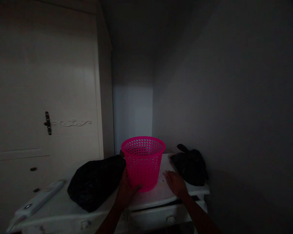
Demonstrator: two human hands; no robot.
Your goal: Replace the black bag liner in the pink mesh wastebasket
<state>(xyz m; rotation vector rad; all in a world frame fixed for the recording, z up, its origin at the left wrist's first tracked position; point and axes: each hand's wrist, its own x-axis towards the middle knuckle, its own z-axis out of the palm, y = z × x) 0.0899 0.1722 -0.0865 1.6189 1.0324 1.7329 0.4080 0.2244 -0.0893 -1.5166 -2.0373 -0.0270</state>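
A grey wall (pixel 222 97) fills the right of the scene, and a pale wardrobe (pixel 70 84) stands at the left, a raised scroll ornament on its door. Nearer and lower is a white dresser (pixel 152 200), with a dark gap running beneath part of its top's near edge. On the left part of that top lies a bulky black bag (pixel 95 182), its right end up against the pink basket (pixel 144 172). The basket stands upright on the dresser, near the middle, between the two bags (its wall is perforated all round, and the far inside shows through the open mouth). To its right, close to the wall, sits the smaller black bag (pixel 191 167), a loose tip sticking up. A white power strip (pixel 40 200) lies slantwise at the dresser's left end. The person's left hand (pixel 127 190) grasps the basket low on its left side, the thumb against the near face. The right hand (pixel 177 185) is over the dresser top, apart from the basket and just beside the smaller bag; nothing shows in it, but blur and shadow make it impossible to tell how far its fingers are closed. Smaller still are the wardrobe's dark handle (pixel 48 123) and a round drawer knob (pixel 171 220) at the near side.
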